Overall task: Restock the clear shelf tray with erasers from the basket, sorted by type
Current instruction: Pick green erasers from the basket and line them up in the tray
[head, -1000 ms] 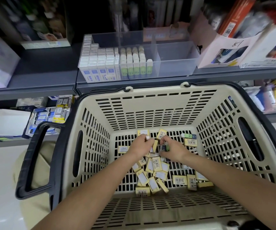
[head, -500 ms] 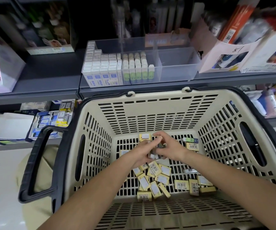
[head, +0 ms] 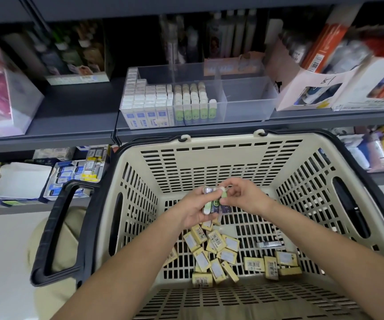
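Left hand (head: 193,205) is curled round a small bunch of erasers (head: 214,205), one green-and-white, the others w/ dark purple wrappers, gripped upright btwn thumb and fingers above the basket's mesh floor. Right hand (head: 244,196) sits just beside it, fingertips (head: 226,192) pinching at the top of the same bunch, its other fingers loosely bent; can't tell if it has one of its own. Both hands hover inside the beige basket (head: 301,158), near its far wall.

Below the hands and nearer the person, yellow boxed erasers (head: 211,252) lie scattered in a loose heap on the basket floor, a few more off to the right-hand side, apart from the main pile. One dark eraser (head: 269,244) lies alone below the right wrist.

Beyond the hands, up on the grey shelf (head: 71,125), stands the clear tray (head: 251,100): blue-and-white erasers (head: 147,105) fill its left compartment, green ones (head: 192,102) stand in rows next to them.
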Demonstrator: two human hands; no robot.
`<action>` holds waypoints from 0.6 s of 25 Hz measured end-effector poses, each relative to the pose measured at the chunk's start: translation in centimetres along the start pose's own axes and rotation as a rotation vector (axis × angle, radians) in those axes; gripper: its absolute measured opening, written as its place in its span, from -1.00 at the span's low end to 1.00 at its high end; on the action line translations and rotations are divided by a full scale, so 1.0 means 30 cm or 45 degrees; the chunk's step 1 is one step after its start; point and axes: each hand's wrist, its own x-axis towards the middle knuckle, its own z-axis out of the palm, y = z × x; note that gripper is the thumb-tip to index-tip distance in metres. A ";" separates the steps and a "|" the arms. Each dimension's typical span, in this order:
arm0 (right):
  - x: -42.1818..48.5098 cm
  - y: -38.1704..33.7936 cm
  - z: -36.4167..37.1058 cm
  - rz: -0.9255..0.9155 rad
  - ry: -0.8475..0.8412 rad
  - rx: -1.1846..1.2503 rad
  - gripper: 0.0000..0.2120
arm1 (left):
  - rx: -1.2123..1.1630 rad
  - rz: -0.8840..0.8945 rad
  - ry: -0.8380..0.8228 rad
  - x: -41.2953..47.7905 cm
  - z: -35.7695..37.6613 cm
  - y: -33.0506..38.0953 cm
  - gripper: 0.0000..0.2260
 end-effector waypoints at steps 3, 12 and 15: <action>-0.024 -0.043 -0.055 -0.036 0.037 0.127 -0.82 | 0.235 0.094 0.025 -0.034 0.034 0.075 -0.85; -0.035 -0.362 -0.267 -0.390 0.148 0.146 -0.87 | 0.528 0.741 0.186 -0.216 0.071 0.396 -0.91; 0.015 -0.469 -0.319 -0.415 0.327 0.170 -0.93 | 0.438 0.886 0.291 -0.228 0.054 0.466 -0.91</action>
